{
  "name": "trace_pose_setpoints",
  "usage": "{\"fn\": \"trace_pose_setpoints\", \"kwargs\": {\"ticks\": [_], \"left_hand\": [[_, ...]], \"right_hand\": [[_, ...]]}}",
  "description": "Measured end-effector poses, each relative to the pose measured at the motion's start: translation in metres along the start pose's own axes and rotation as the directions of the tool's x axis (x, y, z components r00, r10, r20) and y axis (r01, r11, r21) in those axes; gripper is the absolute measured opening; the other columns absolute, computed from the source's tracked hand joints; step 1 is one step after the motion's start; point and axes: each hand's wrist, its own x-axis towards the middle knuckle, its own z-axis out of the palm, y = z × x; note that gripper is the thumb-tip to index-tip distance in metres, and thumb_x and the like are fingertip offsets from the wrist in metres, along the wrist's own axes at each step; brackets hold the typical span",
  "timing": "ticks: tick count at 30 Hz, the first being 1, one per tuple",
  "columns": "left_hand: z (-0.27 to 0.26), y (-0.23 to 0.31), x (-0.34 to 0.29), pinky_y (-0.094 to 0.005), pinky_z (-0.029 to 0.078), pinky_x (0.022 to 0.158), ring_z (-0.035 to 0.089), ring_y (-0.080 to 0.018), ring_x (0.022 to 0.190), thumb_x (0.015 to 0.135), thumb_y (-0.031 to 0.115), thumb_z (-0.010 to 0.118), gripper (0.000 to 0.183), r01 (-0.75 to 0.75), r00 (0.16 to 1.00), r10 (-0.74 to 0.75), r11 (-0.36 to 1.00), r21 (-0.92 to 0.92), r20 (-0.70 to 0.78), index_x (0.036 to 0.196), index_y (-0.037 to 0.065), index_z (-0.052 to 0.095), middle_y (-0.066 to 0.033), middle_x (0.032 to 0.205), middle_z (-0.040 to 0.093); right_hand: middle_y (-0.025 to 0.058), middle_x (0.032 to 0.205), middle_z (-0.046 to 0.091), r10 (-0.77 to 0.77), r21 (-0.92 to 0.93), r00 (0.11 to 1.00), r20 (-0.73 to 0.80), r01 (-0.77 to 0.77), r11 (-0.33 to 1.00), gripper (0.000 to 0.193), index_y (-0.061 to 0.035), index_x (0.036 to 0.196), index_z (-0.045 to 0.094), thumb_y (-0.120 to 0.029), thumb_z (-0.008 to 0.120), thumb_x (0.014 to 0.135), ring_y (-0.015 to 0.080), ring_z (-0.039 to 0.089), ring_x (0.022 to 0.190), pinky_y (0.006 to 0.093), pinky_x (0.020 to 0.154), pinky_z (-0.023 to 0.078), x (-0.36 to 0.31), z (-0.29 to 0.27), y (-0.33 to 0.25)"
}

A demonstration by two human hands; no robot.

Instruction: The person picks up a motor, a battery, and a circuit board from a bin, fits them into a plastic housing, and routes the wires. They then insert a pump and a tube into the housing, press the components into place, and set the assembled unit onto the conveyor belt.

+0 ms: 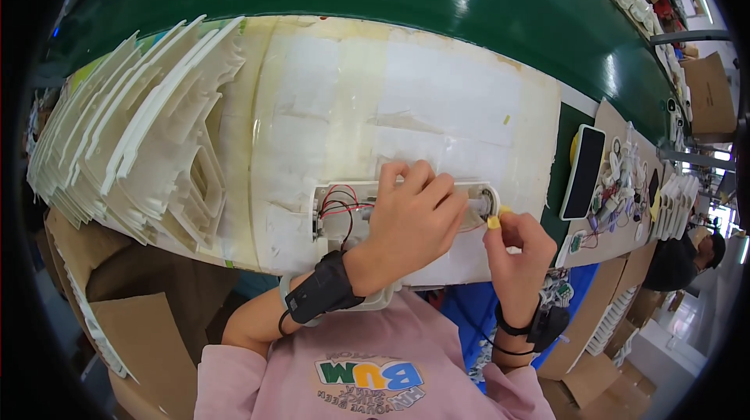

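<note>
Head view, left hand (414, 213) half-hiding casing (340, 225), panels (117, 131), phone (584, 174), perhaps electronics (608, 200)

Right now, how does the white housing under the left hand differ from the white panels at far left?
The housing lies open side up; the panels stand on edge, leaning in a row.
Red and black wires show in the housing; none show on the panels.
The left hand covers the housing's middle; no hand touches the panels.
Both are whitish.

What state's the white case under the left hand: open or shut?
Open. Red and black wires show uncovered inside the white case, beside the left hand.
</note>
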Motion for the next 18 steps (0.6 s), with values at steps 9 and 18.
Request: {"fn": "trace_pose_setpoints", "kwargs": {"ticks": [9,18], "left_hand": [[0.001,0.000,0.000,-0.0409,0.033,0.079,0.050,-0.0197,0.076,0.074,0.014,0.074,0.014,-0.027,0.999,0.026,0.999,-0.035,-0.024,0.086,0.013,0.066,0.0018,0.077,0.051],[0.003,-0.002,-0.004,-0.0411,0.036,0.081,0.052,-0.0179,0.079,0.071,0.012,0.074,0.018,-0.063,0.996,0.059,0.996,-0.069,-0.061,0.086,0.012,0.064,0.0026,0.078,0.052]], "right_hand": [[0.0055,0.071,0.062,-0.050,-0.035,0.999,0.003,0.051,0.998,0.015,0.0059,0.089,0.063,0.006,0.067,0.075,0.0100,0.063,0.063,0.0218,0.059,0.050,0.003,-0.003,0.002],[0.0043,0.070,0.063,-0.079,-0.052,0.994,0.074,0.083,0.995,0.011,0.0053,0.086,0.062,0.008,0.066,0.076,0.0099,0.064,0.061,0.0216,0.056,0.049,0.008,-0.015,0.005]]}}
